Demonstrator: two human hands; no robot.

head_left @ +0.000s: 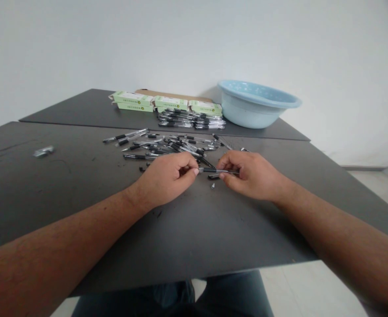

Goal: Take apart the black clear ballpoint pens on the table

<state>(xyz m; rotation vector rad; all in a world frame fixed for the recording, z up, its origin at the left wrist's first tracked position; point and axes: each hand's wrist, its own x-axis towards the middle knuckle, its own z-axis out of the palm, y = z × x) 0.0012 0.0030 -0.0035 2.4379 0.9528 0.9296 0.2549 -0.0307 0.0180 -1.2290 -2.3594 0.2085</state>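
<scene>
Between my two hands a clear pen with a black grip (210, 170) lies level, just above the dark table. My left hand (172, 176) is closed, its thumb and forefinger pinching the tip end. The clear barrel sits in the closed fingers of my right hand (248, 174), which cover its far end. Below the pen a small silvery cone-shaped tip (213, 186) rests on the table. A black pen cap (214, 177) lies close to my right fingertips. Just beyond my hands spreads a loose heap of clear pens and pen parts (181, 146).
Neatly stacked pens (190, 119) lie at the back, before several green-and-white boxes (170, 103). A light blue basin (256, 108) stands at the back right. Some crumpled clear plastic (44, 151) is on the left of the dark table (181, 246), whose front edge is near my legs.
</scene>
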